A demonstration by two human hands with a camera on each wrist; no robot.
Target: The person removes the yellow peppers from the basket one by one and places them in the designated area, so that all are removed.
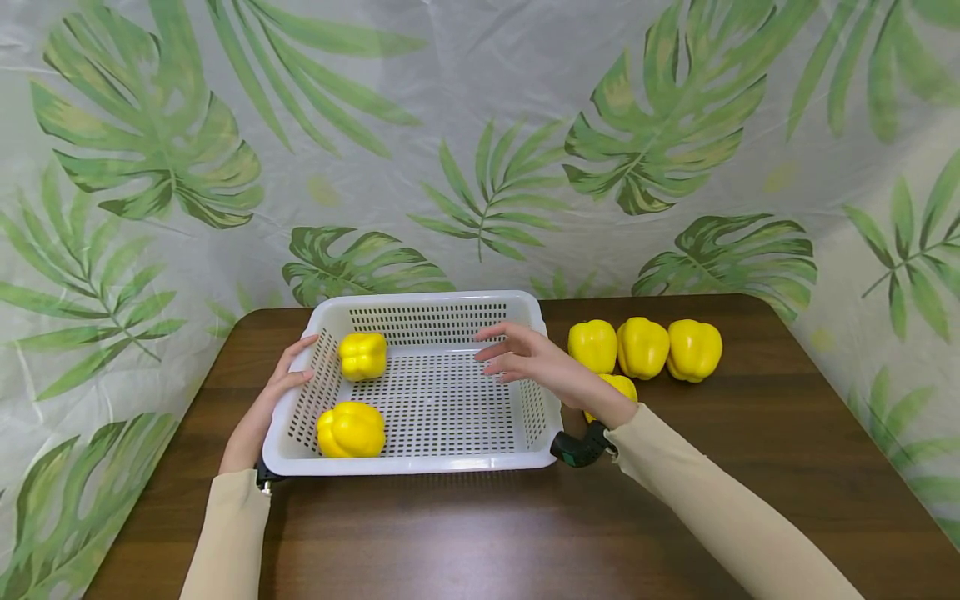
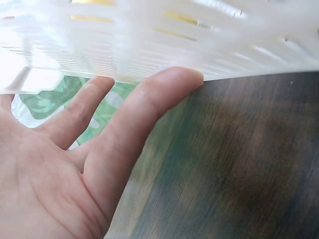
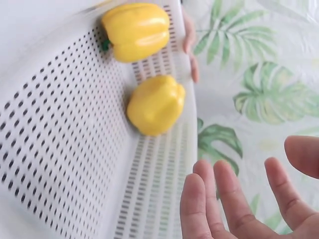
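A white perforated plastic basket (image 1: 450, 392) sits on the table with two yellow bell peppers inside: one at the back left (image 1: 363, 357), one at the front left (image 1: 351, 430). My left hand (image 1: 272, 396) is at the basket's left side; in the left wrist view its thumb (image 2: 159, 94) and another finger reach the outer wall, fingers fairly straight. Over the right part of the basket hovers my right hand (image 1: 525, 357), holding nothing. Its fingers (image 3: 230, 186) are spread and slightly bent in the right wrist view, apart from the peppers.
Right of the basket, three yellow bell peppers (image 1: 643, 347) stand in a row on the dark wooden table (image 1: 735, 467). Another pepper (image 1: 619, 387) lies in front of them, partly hidden by my right wrist. Behind the table hangs a leaf-patterned cloth (image 1: 487, 75).
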